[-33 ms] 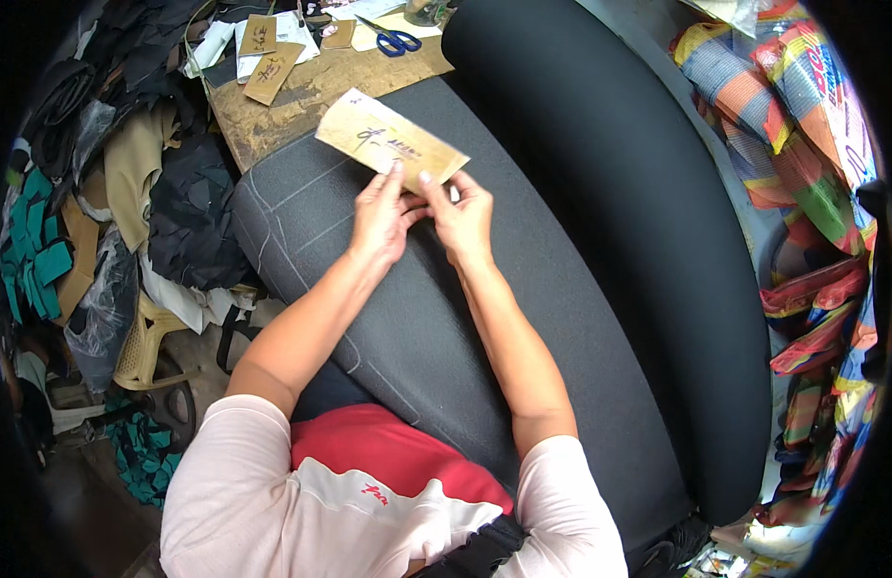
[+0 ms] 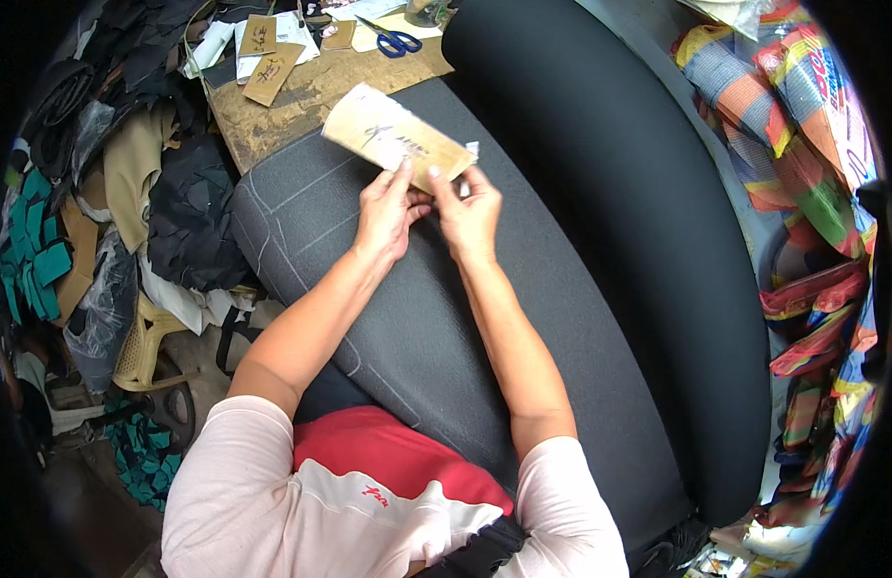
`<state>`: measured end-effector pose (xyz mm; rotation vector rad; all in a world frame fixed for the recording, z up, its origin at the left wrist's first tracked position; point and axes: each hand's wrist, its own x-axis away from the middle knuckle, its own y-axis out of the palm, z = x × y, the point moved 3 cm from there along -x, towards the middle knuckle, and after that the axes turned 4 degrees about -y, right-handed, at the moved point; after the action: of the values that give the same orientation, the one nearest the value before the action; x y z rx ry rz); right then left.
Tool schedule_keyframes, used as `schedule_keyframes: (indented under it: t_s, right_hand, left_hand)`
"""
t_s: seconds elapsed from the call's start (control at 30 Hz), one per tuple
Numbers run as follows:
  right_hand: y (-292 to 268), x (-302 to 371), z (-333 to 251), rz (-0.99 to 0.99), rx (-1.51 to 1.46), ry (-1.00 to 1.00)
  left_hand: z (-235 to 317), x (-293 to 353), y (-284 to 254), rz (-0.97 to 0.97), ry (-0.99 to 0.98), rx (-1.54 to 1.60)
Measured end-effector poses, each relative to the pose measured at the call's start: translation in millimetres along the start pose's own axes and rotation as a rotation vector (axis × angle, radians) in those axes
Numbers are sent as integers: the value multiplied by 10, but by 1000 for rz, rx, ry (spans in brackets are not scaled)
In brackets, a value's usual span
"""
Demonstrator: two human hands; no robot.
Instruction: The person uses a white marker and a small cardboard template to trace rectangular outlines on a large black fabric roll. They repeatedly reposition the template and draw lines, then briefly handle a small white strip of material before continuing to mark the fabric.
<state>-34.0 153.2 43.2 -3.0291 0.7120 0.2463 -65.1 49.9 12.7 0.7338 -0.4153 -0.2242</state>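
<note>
A tan cardboard piece [image 2: 398, 143] with handwriting on it is held up in front of me, tilted, above dark grey fabric [image 2: 388, 308]. My left hand [image 2: 390, 210] grips its lower edge near the middle, thumb on top. Beside it, my right hand [image 2: 468, 214] pinches the lower right corner. Something small and white shows between the right fingers, too hidden to name. Another white bit peeks out past the card's right corner. White lines are drawn on the fabric's left part.
A thick black fabric roll [image 2: 610, 212] lies along the right. On the wooden table [image 2: 263, 125] at the back are blue-handled scissors [image 2: 393, 40] and more cardboard pieces [image 2: 274, 72]. Fabric scraps [image 2: 195, 212] crowd the left, near a beige plastic chair [image 2: 142, 347]. Colourful woven sacks [image 2: 802, 144] stand far right.
The cardboard piece has shifted slightly right and curls a little more. My right hand has moved slightly right, and a white bit now shows beyond the card's right corner.
</note>
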Motion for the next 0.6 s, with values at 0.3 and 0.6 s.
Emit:
schedule_keyframes:
  t_s: [0.3, 0.6]
  right_hand:
    - [-226, -269, 157, 76, 587, -487]
    - [431, -691, 553, -295, 1159, -283]
  left_hand:
    - [1007, -1482, -421, -278, 678, -1385]
    - [1074, -1848, -906, -149, 354, -684]
